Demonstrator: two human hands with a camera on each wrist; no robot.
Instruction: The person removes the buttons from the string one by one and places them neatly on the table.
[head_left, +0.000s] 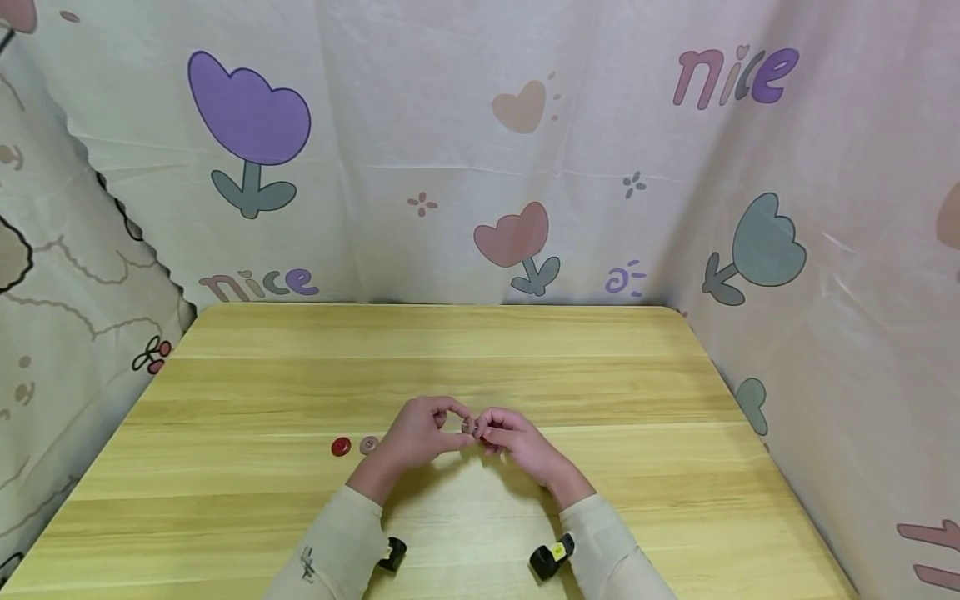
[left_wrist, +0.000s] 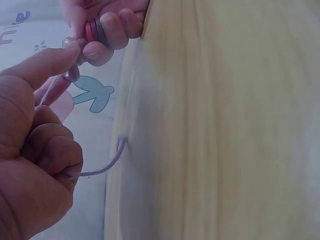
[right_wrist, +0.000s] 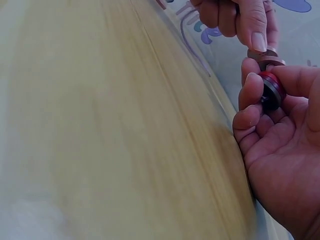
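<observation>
Above the middle of the table, the two hands meet fingertip to fingertip. The left hand [head_left: 422,429] pinches a brownish-pink button [left_wrist: 73,74] between thumb and forefinger. A pale purple cord [left_wrist: 102,170] comes out of its curled lower fingers, and a stretch of it runs up to that button. The right hand [head_left: 519,440] holds a small stack of buttons [right_wrist: 272,87], red and dark, in its fingers. In the right wrist view another brownish button [right_wrist: 270,60] lies between the pinched one and the stack. A dark knot-like end [right_wrist: 264,100] shows below the stack.
On the wooden table [head_left: 600,375], left of the left hand, lie a red button [head_left: 341,447] and a dusty-pink button [head_left: 369,445], side by side. A printed curtain [head_left: 420,125] hangs behind the table and along its sides. Black wrist cameras [head_left: 551,560] sit below the sleeves.
</observation>
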